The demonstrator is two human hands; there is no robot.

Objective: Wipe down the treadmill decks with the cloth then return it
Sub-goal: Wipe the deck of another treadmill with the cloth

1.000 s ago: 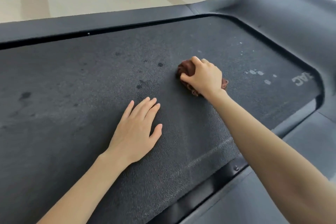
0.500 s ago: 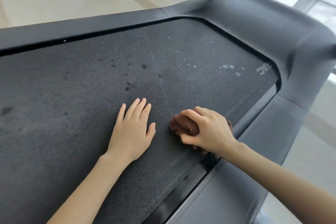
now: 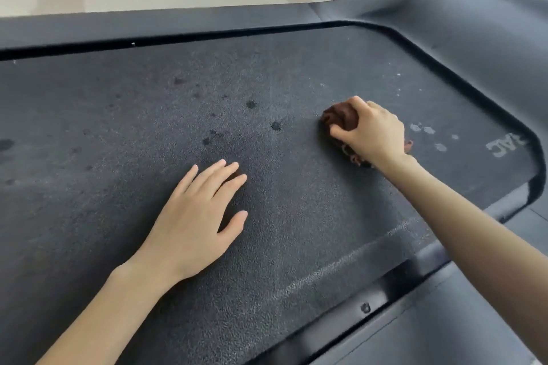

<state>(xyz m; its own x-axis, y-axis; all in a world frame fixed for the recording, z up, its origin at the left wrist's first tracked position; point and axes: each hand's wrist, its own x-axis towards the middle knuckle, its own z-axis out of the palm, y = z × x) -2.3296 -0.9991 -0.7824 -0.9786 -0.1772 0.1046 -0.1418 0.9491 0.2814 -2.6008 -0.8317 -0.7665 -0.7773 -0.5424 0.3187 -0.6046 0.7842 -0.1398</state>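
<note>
right hand (image 3: 372, 133): clenched round bunched brown cloth (image 3: 341, 120), pressing it on treadmill deck (image 3: 296, 231), 2 o'clock of frame
left hand (image 3: 195, 222): flat, fingers straight, on deck, 6 o'clock of centre
dark spots (image 3: 275, 125): 9 o'clock of cloth

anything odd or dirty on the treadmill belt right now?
Yes, marks. Dark spots dot the treadmill belt left of the brown cloth gripped by the right hand; pale flecks sit right of it, beside the worn white lettering. No tear or damage shows. The left hand rests flat on the belt.
</note>
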